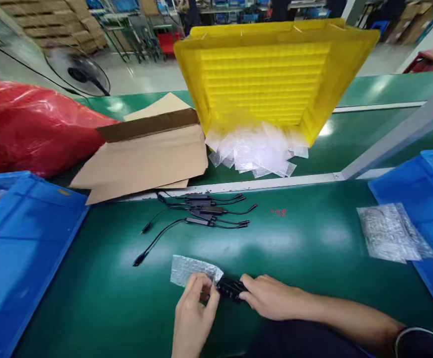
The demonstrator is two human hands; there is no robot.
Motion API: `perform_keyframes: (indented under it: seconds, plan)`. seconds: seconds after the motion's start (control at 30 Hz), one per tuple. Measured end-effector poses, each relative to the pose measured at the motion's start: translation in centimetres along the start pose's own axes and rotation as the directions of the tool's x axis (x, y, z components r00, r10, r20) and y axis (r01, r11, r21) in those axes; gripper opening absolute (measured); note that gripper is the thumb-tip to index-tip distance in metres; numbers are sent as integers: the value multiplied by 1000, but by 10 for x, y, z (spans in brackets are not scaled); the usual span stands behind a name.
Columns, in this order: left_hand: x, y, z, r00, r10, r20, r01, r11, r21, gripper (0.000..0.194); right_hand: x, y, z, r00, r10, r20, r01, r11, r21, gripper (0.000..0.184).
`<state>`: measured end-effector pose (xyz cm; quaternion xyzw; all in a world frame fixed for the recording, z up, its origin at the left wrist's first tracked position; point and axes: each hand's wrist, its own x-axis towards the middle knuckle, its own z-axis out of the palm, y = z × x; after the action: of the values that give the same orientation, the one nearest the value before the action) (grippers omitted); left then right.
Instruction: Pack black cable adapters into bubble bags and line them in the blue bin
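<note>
My left hand (195,311) pinches the open end of a small bubble-wrap bag (192,269) lying on the green table (313,248). A bundle of black cables (230,288) sits at the bag's mouth, gripped by my right hand (270,297). Several loose black cables with inline boxes (201,215) lie on the table just beyond. A tilted yellow crate (272,69) at the back spills a heap of bubble-wrap bags (256,151).
A blue bin (22,248) stands at the left and another blue bin (421,199) at the right, with a filled bubble bag (386,232) on its rim. An open cardboard box (145,154) and a red plastic sack (26,124) sit behind. A metal rail (261,184) crosses the table.
</note>
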<state>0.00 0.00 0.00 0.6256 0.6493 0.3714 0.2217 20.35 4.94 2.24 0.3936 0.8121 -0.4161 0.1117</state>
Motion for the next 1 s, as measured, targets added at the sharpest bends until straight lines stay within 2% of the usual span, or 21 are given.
perform_keyframes:
  seconds: [0.2,0.3,0.4,0.5,0.57,0.67,0.8,0.93,1.0]
  plan:
    - [-5,16,7,994,89,69,-91,995,30,12,-1,-10,-11,1000,9,-7,-9,1000,-15,30]
    - [-6,19,5,993,94,67,-96,995,28,10,1,-10,-19,999,-30,11,28,982,188,20]
    - [-5,20,1,994,73,83,-72,997,-14,11,5,-3,-19,999,-54,8,41,840,542,11]
    - [-3,22,-3,994,43,103,-36,997,-63,15,9,5,-12,999,-8,-34,30,679,734,13]
    - [-2,26,-3,994,29,103,-20,996,-90,16,11,7,-7,995,26,-100,58,659,750,13]
    - [-2,37,2,991,62,118,-45,989,-143,15,14,8,-3,982,42,-184,113,652,750,27]
    - [-8,49,15,983,127,135,-98,974,-203,15,17,10,2,980,-60,-192,182,673,717,37]
    - [-11,38,12,999,51,-12,-52,992,-114,12,14,14,-3,961,-99,-259,261,641,722,38]
    - [-7,24,3,998,55,-25,-55,998,-2,28,9,16,-9,964,-142,-225,261,673,692,41]
